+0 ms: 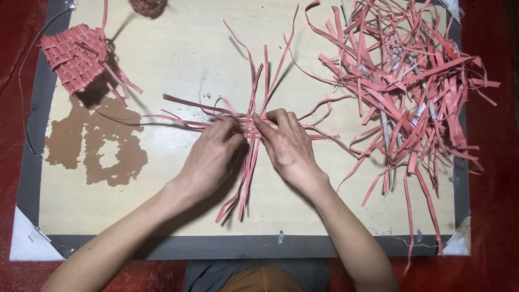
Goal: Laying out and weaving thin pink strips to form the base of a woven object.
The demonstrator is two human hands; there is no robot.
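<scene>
As both forearms come in from the bottom edge and converge at the middle of the board [162, 216], I log the two hands meeting palm-down over a crossing of pink strips [250, 162]. My left hand [212, 157] lies with its wrist bent slightly inward, knuckles up, fingers curled forward and pressed onto the strips where the horizontal ones cross the vertical ones; the fingertips appear to pinch a strip, though the exact strip is hidden beneath them. My right hand [286, 145] mirrors it, angled toward the left hand, thumb and index finger closed on the strips at the crossing point, the remaining fingers bent and resting on the horizontal strips. The two hands nearly touch at the fingertips.

The crossing bundle sits at the centre of the board: several long strips run away from me and toward me, fanning apart at the far end, while others run left and right under the hands.

To the right, well apart from the hands, lies a large loose heap of pink strips [411, 92], tangled, with a few pale grey ones among them. At the far left corner rests a partly woven pink piece [75, 57] with loose ends trailing. A brown worn patch [97, 146] marks the board's left side. The board has a dark grey border and lies on a red surface [492, 216].
</scene>
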